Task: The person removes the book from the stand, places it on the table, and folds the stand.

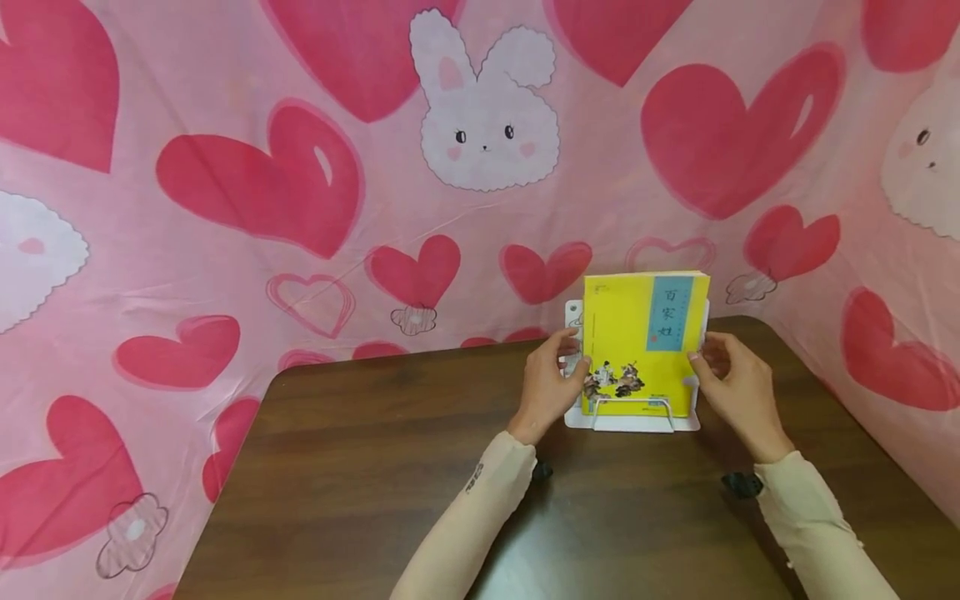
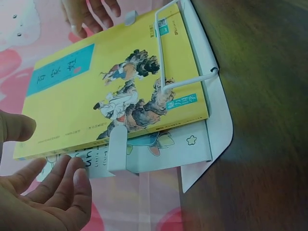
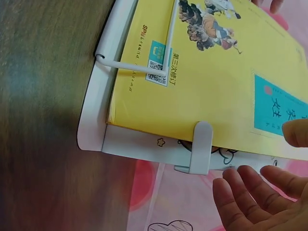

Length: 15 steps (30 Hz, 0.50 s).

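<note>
A yellow book [image 1: 622,321] with a blue title panel leans upright on a white book stand [image 1: 633,424]. The stand's wire bar crosses the book's lower front. White side clips [image 2: 118,151] reach over both edges, and part of the stand's printed back panel shows behind. My left hand [image 1: 550,382] is at the book's left edge, thumb toward the cover and fingers loosely bent beside it. On the opposite side is my right hand [image 1: 738,387], its thumb near the cover and its fingers [image 3: 255,190] spread beside the edge. Neither hand grips the book; whether the thumbs touch it, I cannot tell.
The stand is near the back right of a dark wooden table [image 1: 375,467]. A pink cloth [image 1: 420,208] with hearts and rabbits hangs close behind the table and along its right side. Dark straps [image 1: 742,484] show at the wrists.
</note>
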{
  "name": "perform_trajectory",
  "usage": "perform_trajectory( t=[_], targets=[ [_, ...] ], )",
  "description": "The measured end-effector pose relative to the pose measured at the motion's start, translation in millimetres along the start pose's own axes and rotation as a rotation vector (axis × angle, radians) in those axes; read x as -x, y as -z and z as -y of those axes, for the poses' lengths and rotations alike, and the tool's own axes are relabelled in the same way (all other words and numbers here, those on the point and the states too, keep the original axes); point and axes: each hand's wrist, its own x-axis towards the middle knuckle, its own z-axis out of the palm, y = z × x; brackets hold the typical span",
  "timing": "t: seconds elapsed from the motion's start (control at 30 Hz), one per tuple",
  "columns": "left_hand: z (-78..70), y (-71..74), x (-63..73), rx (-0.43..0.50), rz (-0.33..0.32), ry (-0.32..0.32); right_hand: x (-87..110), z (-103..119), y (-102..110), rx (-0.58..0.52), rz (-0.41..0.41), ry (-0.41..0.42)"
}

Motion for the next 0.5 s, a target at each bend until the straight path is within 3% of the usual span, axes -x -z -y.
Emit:
perform_trajectory(
  t=[0.5],
  targets=[
    [6.5,-5.8,-7.3,-0.05,-0.02,-0.01,-6.2,-8.9,-7.6,-0.023,0.024,-0.064]
  ],
)
